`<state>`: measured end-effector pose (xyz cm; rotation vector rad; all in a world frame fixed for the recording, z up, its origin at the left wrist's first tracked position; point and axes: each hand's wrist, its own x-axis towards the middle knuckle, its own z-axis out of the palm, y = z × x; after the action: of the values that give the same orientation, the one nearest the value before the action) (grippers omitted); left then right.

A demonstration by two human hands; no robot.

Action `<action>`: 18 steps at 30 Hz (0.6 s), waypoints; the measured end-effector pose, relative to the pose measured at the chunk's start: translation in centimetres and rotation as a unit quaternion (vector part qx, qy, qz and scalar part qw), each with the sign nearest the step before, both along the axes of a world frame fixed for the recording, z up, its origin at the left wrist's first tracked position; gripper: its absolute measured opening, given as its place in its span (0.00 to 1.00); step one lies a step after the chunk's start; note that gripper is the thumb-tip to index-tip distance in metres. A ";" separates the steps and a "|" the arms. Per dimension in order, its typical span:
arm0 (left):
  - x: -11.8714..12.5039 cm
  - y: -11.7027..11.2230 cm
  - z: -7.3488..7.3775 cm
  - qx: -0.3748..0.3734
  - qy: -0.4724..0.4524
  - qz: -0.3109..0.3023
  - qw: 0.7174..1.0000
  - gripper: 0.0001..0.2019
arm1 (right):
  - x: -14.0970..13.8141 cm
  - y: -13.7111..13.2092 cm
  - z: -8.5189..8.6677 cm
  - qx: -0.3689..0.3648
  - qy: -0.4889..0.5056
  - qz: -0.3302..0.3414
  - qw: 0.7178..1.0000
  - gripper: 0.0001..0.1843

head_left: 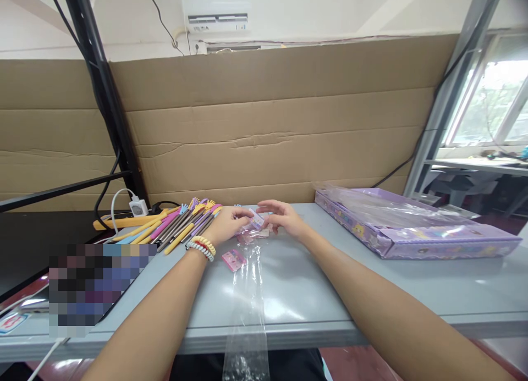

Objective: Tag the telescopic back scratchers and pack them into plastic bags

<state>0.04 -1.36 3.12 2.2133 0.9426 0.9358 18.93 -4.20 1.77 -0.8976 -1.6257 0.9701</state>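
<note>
My left hand [226, 224], with beaded bracelets on its wrist, pinches a small purple printed card [257, 220] near the middle of the table. Just right of the card, my right hand [284, 219] has its fingers curved and apart, with the fingertips close to the card's edge. Below both hands lie more small pink pieces [247, 238], partly hidden. From there a long clear plastic strip [248, 293] runs toward me and hangs over the table's front edge. A pink printed card [234, 260] lies flat beside the strip, under my left hand.
Left of my hands is a pile of colourful sticks with hand-shaped ends [177, 227]. A pixelated flat device [103, 282] and a white charger [138, 206] are nearby. On the right stands a purple printed box [412, 232] with clear plastic on it. Cardboard [280, 122] walls the back.
</note>
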 end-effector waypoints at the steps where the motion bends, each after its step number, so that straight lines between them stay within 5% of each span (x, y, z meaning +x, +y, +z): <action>1: 0.0 -0.1 0.1 -0.010 -0.007 -0.002 1.000 0.13 | 0.1 0.0 0.1 0.002 -0.001 -0.002 1.000 0.20; 11: -0.1 -0.5 0.3 -0.042 -0.002 -0.056 0.998 0.17 | 0.2 0.6 -0.3 -0.009 -0.008 -0.015 1.000 0.10; 15: 0.0 -0.4 0.1 0.011 0.023 -0.020 0.999 0.21 | 0.3 0.9 0.0 0.012 -0.007 -0.158 0.987 0.08; 18: -0.1 -0.1 -0.1 0.072 0.057 0.032 0.995 0.23 | 1.0 1.3 0.0 0.032 -0.086 -0.305 0.948 0.06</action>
<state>-0.06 -1.50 3.03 2.3924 1.0328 0.9399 19.96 -2.92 1.73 -1.3614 -1.3714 0.4120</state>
